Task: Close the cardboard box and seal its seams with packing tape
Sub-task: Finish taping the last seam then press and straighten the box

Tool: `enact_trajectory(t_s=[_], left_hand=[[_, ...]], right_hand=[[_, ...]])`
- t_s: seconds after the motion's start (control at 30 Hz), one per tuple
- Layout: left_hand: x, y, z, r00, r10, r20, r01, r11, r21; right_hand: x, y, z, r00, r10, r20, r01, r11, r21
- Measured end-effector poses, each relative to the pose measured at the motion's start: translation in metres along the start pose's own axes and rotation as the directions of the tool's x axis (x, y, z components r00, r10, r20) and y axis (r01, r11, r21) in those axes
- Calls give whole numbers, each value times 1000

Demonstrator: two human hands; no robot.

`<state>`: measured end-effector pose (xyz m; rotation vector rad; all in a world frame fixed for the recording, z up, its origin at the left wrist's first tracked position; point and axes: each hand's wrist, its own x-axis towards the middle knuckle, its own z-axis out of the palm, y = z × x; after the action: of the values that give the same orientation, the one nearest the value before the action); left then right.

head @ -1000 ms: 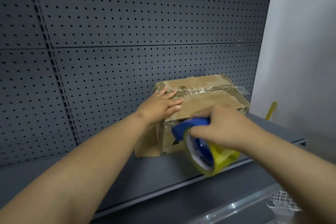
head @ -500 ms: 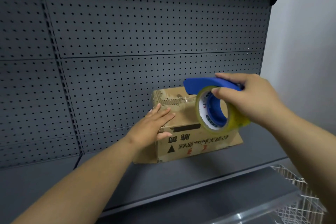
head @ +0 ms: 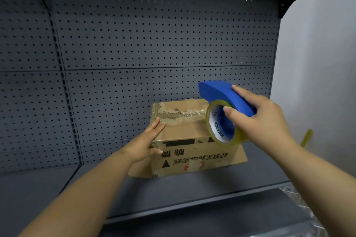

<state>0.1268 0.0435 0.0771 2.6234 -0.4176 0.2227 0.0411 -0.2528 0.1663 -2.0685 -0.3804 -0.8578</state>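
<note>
Leftmost, the left hand (head: 146, 144) lay flat on the cardboard box (head: 192, 152), its fingers straight and pressed together over the near left corner of the top, with the thumb reaching onto the printed front face below them. Under and beyond those fingertips the box sat on the grey shelf (head: 173, 194) in front of the pegboard back panel (head: 154, 44). Its top flaps were shut, and crinkled clear tape ran along the top seam just past the fingertips. Judging by its scuffed, torn skin and the loose flap poking out at the base below the wrist, the box was probably light and fairly soft. It seemed likely to slide on the smooth shelf, or to dent if pushed mid-panel. The firm places to steady it would be edges and corners, where the palm bore down. To the right, the tape dispenser (head: 221, 96) hung at the box's right end; whether it touched the cardboard could not be told. The right hand (head: 264, 119) gripped it, fingers curled over the blue guard and thumb pressed against the side of the packing tape roll (head: 212, 131) beneath them. That film would be thin and sticky, so the rigid guard seemed the sensible hold
</note>
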Motion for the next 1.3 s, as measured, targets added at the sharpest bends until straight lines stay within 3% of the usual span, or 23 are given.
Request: enact_trajectory(t_s=[0.1,0.17,0.23,0.3,0.4,0.47,0.6,0.8,0.87,0.93,1.0,1.03,1.1,1.17,1.2,1.23,1.3], left_hand=[[-2,14,-10,997,-62,38,64,996,-54],[1,26,-14,982,-123,-141,97,979,-181],[12,35,-13,890,-223,-398,153,968,-201],[30,39,-17,790,-361,-496,315,933,-176],[64,36,-29,738,-527,-422,457,850,-262],[82,31,-33,769,-560,-309,439,813,-382],[102,12,-23,857,-499,-131,338,735,-588],[107,3,-22,869,-489,-77,332,690,-643],[108,12,-27,841,-536,-77,426,743,-516],[110,23,-33,834,-497,-239,467,867,-173],[114,43,-37,877,-226,-424,290,952,93],[116,57,-39,893,-99,-440,162,981,107],[127,85,-39,924,11,-383,-51,994,-93],[145,106,-36,954,-65,-294,-94,863,-497],[154,117,-35,970,-158,-184,-16,716,-697],[161,126,-36,976,-217,-24,104,557,-824],[170,143,-38,957,-190,220,279,386,-880]], right_hand=[[1,12,-1,1000,-22,20,22,1000,9],[5,18,1,1000,-26,11,26,1000,18],[13,24,6,1000,-27,-2,27,999,39],[22,28,12,999,-45,-1,45,998,47],[38,31,19,996,-84,-1,84,995,59],[50,34,23,994,-105,-2,105,992,66],[72,44,26,988,-155,-13,155,987,34],[94,60,37,986,-157,-62,160,986,50],[98,65,41,985,-154,-73,157,986,46],[102,68,42,986,-150,-79,154,987,47],[106,71,41,986,-140,-87,146,987,72],[108,72,40,986,-137,-92,145,986,85],[111,74,37,986,-136,-101,146,984,99],[112,76,31,984,-143,-108,153,984,92],[113,78,28,982,-148,-114,158,984,83],[114,79,24,980,-154,-122,164,984,75],[115,81,17,975,-172,-139,182,982,60]])
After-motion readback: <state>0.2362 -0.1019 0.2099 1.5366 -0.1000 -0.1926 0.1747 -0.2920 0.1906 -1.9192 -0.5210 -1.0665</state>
